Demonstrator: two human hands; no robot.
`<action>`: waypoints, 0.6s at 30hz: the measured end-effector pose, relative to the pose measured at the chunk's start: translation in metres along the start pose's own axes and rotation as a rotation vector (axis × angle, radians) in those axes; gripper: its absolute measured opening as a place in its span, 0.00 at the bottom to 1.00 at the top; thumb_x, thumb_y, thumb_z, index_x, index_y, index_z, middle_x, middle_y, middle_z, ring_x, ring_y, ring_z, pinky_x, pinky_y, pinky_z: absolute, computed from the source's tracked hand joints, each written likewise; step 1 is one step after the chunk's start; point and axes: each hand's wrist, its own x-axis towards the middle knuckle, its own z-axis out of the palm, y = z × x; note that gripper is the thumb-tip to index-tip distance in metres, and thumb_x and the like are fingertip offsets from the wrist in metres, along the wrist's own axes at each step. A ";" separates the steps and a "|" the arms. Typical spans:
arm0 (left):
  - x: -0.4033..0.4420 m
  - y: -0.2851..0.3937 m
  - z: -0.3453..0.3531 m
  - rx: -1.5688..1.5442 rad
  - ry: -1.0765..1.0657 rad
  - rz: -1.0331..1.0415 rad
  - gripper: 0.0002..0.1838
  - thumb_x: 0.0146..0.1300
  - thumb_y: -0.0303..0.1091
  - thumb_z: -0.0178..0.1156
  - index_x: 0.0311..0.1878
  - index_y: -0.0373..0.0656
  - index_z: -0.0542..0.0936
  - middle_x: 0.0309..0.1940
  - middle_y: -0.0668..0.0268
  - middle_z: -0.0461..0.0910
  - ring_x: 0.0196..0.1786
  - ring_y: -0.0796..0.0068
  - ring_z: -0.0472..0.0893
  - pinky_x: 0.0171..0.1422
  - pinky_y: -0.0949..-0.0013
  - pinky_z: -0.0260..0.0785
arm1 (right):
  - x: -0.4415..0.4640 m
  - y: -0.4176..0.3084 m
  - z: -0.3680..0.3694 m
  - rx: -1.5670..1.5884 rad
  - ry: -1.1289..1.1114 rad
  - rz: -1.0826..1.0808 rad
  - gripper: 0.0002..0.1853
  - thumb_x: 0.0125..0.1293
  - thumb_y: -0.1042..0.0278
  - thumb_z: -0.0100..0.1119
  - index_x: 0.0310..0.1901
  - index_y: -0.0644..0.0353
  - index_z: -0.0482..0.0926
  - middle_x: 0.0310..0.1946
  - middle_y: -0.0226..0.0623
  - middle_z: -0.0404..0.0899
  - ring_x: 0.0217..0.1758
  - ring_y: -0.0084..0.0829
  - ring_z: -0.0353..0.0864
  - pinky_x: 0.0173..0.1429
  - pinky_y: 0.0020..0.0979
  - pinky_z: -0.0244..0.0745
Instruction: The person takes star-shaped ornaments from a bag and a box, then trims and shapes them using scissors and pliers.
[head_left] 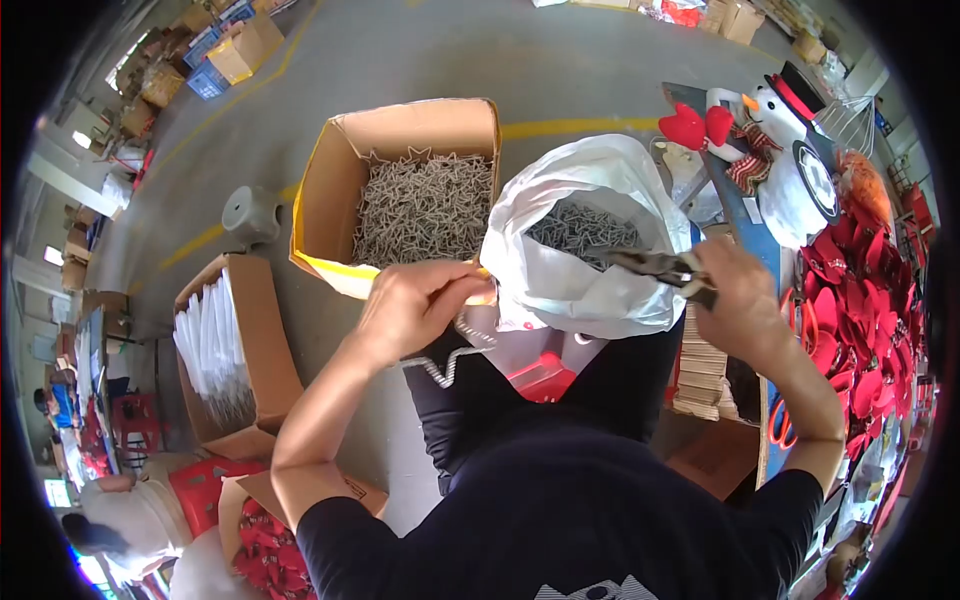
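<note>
My left hand (pixel 420 308) is closed in a pinch on a bent wire star (pixel 447 365), whose zigzag striped outline hangs below my fingers. Part of its outline is hidden behind the hand. My right hand (pixel 738 298) grips a pair of pliers (pixel 655 266), with the jaws pointing left over a white plastic bag (pixel 610 305). Inside the bag lie many small grey wire pieces (pixel 575 230). Just left of the bag, a cardboard box (pixel 325 215) holds a heap of wire stars (pixel 425 210).
A carton of white plastic sleeves (pixel 210 335) stands at left, near a grey stool (pixel 250 215). Along the right, a table carries a snowman figure (pixel 790 190), orange-handled scissors (pixel 782 422) and red fabric pieces (pixel 850 320). Another person (pixel 130 510) is at lower left.
</note>
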 end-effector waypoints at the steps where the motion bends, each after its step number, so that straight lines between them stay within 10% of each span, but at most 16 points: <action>1: 0.004 -0.005 0.007 -0.126 -0.041 -0.085 0.09 0.63 0.29 0.65 0.45 0.39 0.85 0.31 0.62 0.86 0.28 0.74 0.83 0.33 0.70 0.74 | 0.004 -0.007 0.006 0.030 -0.007 -0.008 0.19 0.45 0.77 0.65 0.42 0.61 0.72 0.33 0.46 0.74 0.36 0.52 0.77 0.40 0.47 0.72; 5: 0.013 -0.027 0.030 -0.304 -0.120 -0.129 0.12 0.62 0.27 0.67 0.49 0.37 0.83 0.26 0.65 0.85 0.28 0.89 0.78 0.32 0.77 0.70 | 0.019 -0.014 0.023 0.040 -0.047 -0.025 0.23 0.43 0.77 0.66 0.44 0.60 0.72 0.35 0.43 0.72 0.40 0.50 0.76 0.43 0.44 0.71; 18: 0.009 -0.016 0.013 -0.245 -0.060 -0.181 0.10 0.61 0.26 0.68 0.45 0.36 0.84 0.27 0.70 0.83 0.28 0.88 0.78 0.31 0.79 0.71 | 0.056 -0.026 0.063 -0.151 0.035 -0.184 0.31 0.43 0.73 0.64 0.55 0.56 0.71 0.42 0.41 0.68 0.50 0.43 0.70 0.49 0.43 0.62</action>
